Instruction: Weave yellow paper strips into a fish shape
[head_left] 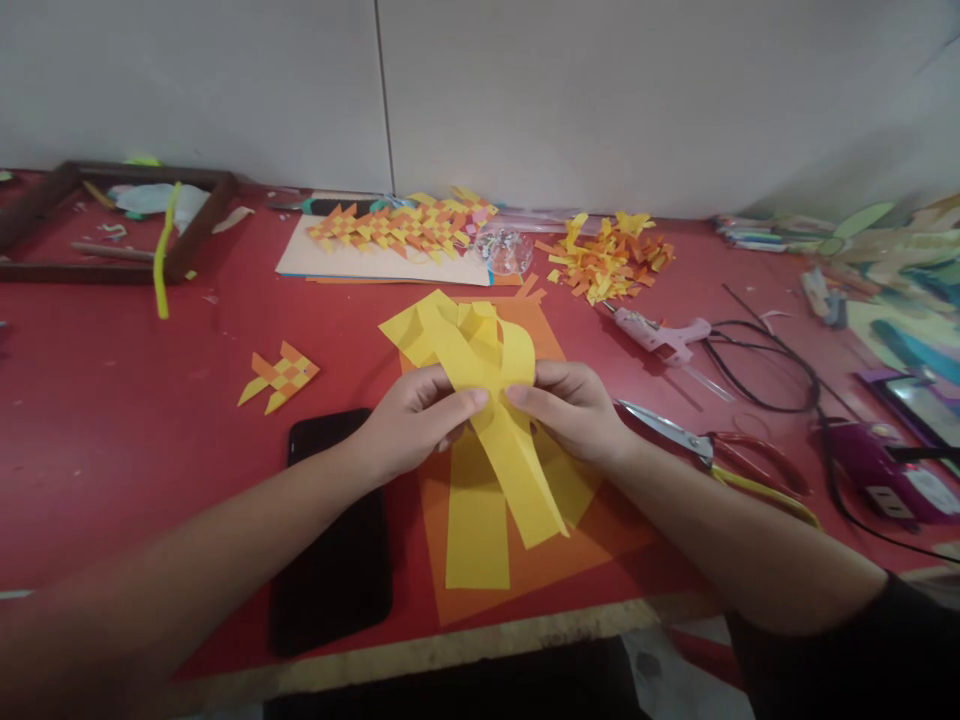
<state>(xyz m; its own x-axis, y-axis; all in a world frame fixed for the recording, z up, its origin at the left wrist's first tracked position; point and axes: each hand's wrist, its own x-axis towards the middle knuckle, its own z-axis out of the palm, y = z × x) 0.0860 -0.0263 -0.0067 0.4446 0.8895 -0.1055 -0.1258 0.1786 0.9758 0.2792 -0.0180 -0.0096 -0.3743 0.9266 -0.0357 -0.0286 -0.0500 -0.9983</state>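
- Yellow paper strips (478, 530), overlapping, exact count unclear, at centre over one orange sheet (540, 572); the front strip's (517, 470) long axis runs eleven to five o'clock, loose end pointing to five.
- Two hands pinch it: left hand (420, 415) at nine, right hand (577, 410) at three.
- One paper fish (285, 378), farther out at nine; one pair of scissors (705, 448), between three and four.

A plain black sleeve (832, 660) is ending around the top of the right forearm (720, 535), which is showing bare; the right hand (581, 410), left forearm (247, 560) and left hand (412, 420) are likewise showing bare.
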